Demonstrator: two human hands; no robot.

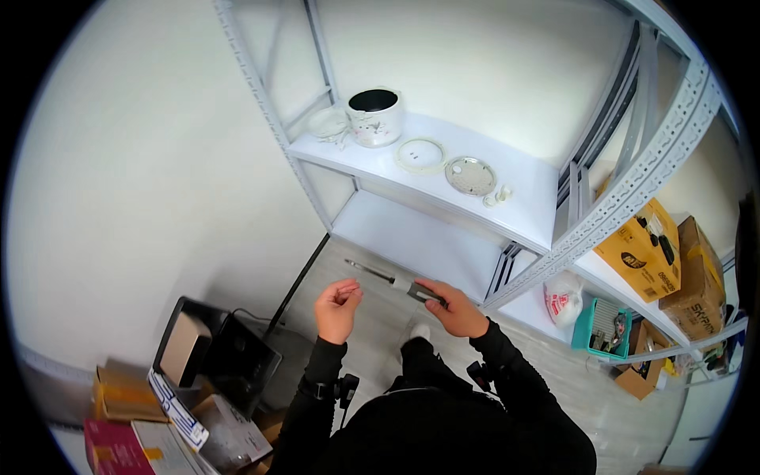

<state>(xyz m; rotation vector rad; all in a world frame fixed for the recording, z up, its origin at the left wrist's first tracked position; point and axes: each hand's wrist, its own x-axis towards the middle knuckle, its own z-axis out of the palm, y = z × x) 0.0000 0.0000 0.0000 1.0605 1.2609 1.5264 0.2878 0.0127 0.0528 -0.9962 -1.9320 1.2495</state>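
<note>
The right hand (454, 307) grips a screwdriver (403, 284) aimed toward ten o'clock. The left hand (338, 309) curls loosely, contents unclear. At twelve, a white pot (376, 128) stands on a shelf (526, 198).

Pot (376, 127), ring (421, 170), disc (470, 178) on shelf (529, 202)

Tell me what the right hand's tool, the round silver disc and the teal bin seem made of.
Slim grey-handled tool in the right hand: shaft likely steel, by its metallic sheen; handle probably plastic, by its dull surface.
Round silver disc: likely metal, by its shiny rim.
Teal rectangular bin: probably smooth plastic, by its even colour.
</note>
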